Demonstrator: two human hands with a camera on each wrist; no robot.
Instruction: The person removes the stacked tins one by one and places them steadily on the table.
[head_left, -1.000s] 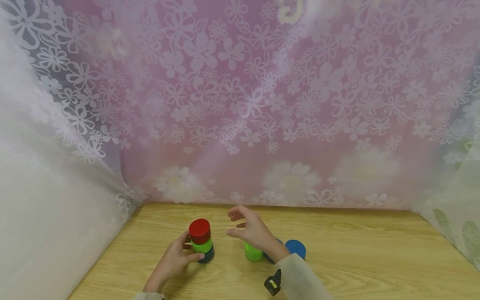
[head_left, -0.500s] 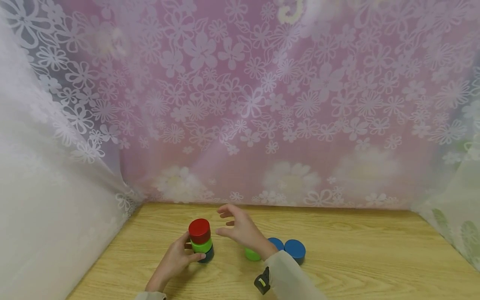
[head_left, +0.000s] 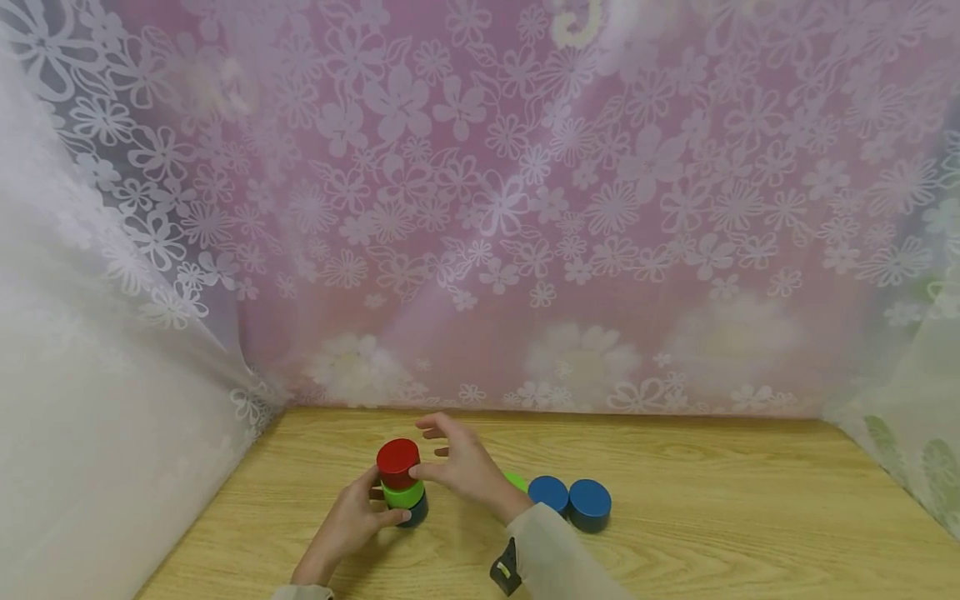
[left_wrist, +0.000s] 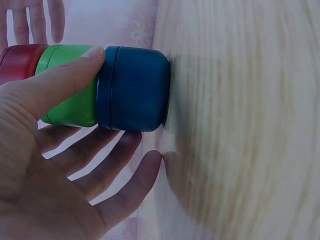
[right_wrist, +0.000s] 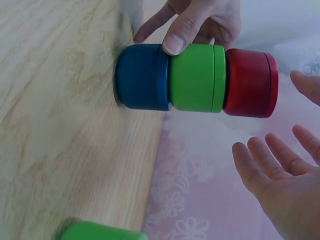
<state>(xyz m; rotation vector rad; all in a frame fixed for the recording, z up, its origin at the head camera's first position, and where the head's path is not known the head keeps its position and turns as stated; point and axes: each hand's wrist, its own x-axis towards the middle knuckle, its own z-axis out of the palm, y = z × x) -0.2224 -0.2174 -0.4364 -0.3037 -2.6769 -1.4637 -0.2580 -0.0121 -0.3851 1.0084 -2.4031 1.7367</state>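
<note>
Three small round lidded jars stand in an upright stack at the left of the table: a dark blue jar (left_wrist: 137,87) at the bottom, a green jar (right_wrist: 195,77) in the middle, a red jar (head_left: 397,460) on top. My left hand (head_left: 351,521) grips the stack low down, its thumb where green meets blue and its fingers round the back. Beside the red jar, to the right, is my right hand (head_left: 468,467), thumb and fingers spread. The right wrist view shows a gap between those fingers and the red jar, and nothing in the hand.
To the right of the stack sit a second green jar (head_left: 517,481), partly hidden by the right forearm, and two blue jars, one (head_left: 548,492) beside the other (head_left: 590,502). A flowered curtain (head_left: 480,250) borders the wooden table (head_left: 712,517) at the back and sides.
My right hand has moved left, from above the second green jar to beside the red jar, uncovering the blue jars. The left hand and the stack have stayed in place.
</note>
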